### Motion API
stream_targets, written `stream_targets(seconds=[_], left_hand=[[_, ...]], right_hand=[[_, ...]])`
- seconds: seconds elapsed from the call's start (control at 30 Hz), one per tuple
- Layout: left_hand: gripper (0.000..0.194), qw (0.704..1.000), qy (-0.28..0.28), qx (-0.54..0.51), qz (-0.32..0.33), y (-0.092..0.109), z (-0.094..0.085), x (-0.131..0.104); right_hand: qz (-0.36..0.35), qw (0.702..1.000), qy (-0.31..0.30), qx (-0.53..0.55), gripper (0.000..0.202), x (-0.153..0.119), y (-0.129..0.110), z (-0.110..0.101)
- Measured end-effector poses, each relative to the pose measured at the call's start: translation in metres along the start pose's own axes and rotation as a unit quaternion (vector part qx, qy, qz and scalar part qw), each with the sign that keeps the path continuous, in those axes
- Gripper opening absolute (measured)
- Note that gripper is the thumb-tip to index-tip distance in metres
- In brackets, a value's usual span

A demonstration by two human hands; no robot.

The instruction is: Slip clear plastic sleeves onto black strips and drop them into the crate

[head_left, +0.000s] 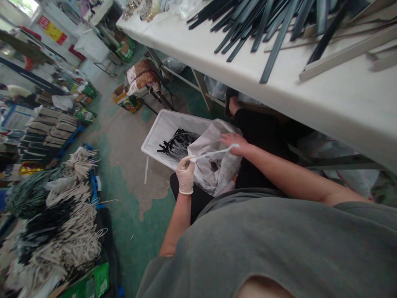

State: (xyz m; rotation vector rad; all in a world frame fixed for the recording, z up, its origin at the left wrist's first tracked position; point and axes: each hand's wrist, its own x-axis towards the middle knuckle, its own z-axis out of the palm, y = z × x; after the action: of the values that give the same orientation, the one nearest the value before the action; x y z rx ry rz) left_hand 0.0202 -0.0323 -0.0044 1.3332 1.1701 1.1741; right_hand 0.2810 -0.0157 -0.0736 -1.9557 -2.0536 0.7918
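My left hand (185,174), in a pale glove, is closed in a pinch on one end of a thin white strip (211,154). From there the strip stretches right, and its loose end passes over the bare right hand near the thumb. My right hand (235,144) has its fingers stretched out over a whitish plastic sack (206,138) that lies across my lap and the tub's edge. Under the sack's left side, a bundle of black strips (178,145) rests in a white plastic tub (155,128).
A pale worktable (198,54) runs along the upper right, bearing many dark flat strips (276,45). Bundled cords (74,223) lie piled at the left. A cushioned stool (144,76) stands beyond the tub. Another white strip (146,169) lies on the floor.
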Motion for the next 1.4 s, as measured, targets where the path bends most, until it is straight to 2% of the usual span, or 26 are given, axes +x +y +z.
stream_targets(seconds=[0.07,0.13,0.17,0.23,0.27,0.33,0.4,0.47,0.6,0.7,0.83,0.87,0.93,1.0,1.03,1.07,1.1,1.17,1.23,1.4], left_hand=[[0.013,0.998,-0.020,0.050,0.042,0.002,0.001,0.003],[0.012,0.991,-0.045,0.086,0.093,0.004,0.001,0.006],[0.012,0.986,-0.059,0.101,0.119,0.005,0.001,0.008],[0.015,0.974,-0.096,0.124,0.161,0.007,0.003,0.010],[0.017,0.968,-0.118,0.134,0.177,0.007,0.004,0.012],[0.021,0.955,-0.160,0.152,0.198,0.008,0.006,0.015],[0.024,0.947,-0.180,0.166,0.207,0.006,0.005,0.020],[0.023,0.947,-0.175,0.176,0.204,0.003,0.003,0.025],[0.021,0.949,-0.165,0.182,0.195,-0.001,-0.001,0.034],[0.023,0.937,-0.206,0.192,0.204,0.001,0.004,0.037],[0.024,0.925,-0.237,0.220,0.198,0.000,0.014,0.045],[0.022,0.930,-0.226,0.222,0.188,-0.003,0.016,0.048],[0.018,0.950,-0.163,0.222,0.149,-0.009,0.016,0.054],[0.013,0.972,-0.078,0.210,0.071,-0.017,0.015,0.055],[0.020,0.980,-0.060,0.191,0.018,-0.020,0.016,0.053],[0.030,0.984,-0.067,0.161,-0.037,-0.022,0.018,0.049],[0.038,0.984,-0.099,0.124,-0.085,-0.023,0.021,0.043],[0.040,0.970,-0.186,0.051,-0.151,-0.024,0.031,0.026],[0.041,0.954,-0.231,0.004,-0.193,-0.024,0.043,0.008],[0.051,0.935,-0.191,-0.081,-0.289,-0.032,0.060,-0.018]], right_hand=[[0.033,0.997,0.015,0.064,0.031,-0.003,-0.004,-0.008],[0.038,0.983,-0.050,0.175,0.048,-0.008,-0.013,-0.012],[0.023,0.963,-0.098,0.251,0.057,-0.012,-0.019,-0.013],[-0.012,0.895,-0.170,0.413,0.071,-0.019,-0.033,-0.014],[-0.024,0.863,-0.186,0.469,0.075,-0.022,-0.038,-0.015],[-0.027,0.834,-0.200,0.513,0.078,-0.026,-0.044,-0.021],[-0.019,0.823,-0.229,0.520,0.072,-0.029,-0.042,-0.030],[-0.019,0.816,-0.250,0.521,0.064,-0.032,-0.035,-0.037],[-0.033,0.816,-0.255,0.518,0.061,-0.040,-0.026,-0.040],[-0.045,0.824,-0.270,0.496,0.058,-0.042,-0.034,-0.039],[-0.075,0.826,-0.286,0.479,0.038,-0.040,-0.054,-0.039],[-0.078,0.821,-0.284,0.488,0.036,-0.039,-0.059,-0.039],[-0.054,0.803,-0.243,0.542,0.035,-0.037,-0.065,-0.036],[-0.004,0.768,-0.154,0.622,0.035,-0.035,-0.068,-0.030],[0.020,0.749,-0.104,0.654,0.034,-0.034,-0.069,-0.027],[0.040,0.734,-0.064,0.675,0.031,-0.032,-0.069,-0.024],[0.055,0.725,-0.035,0.686,0.029,-0.030,-0.069,-0.021],[0.078,0.724,-0.012,0.685,0.025,-0.027,-0.070,-0.016],[0.101,0.730,-0.004,0.676,0.025,-0.024,-0.069,-0.012],[0.131,0.734,0.059,0.664,0.026,-0.019,-0.060,-0.002]])
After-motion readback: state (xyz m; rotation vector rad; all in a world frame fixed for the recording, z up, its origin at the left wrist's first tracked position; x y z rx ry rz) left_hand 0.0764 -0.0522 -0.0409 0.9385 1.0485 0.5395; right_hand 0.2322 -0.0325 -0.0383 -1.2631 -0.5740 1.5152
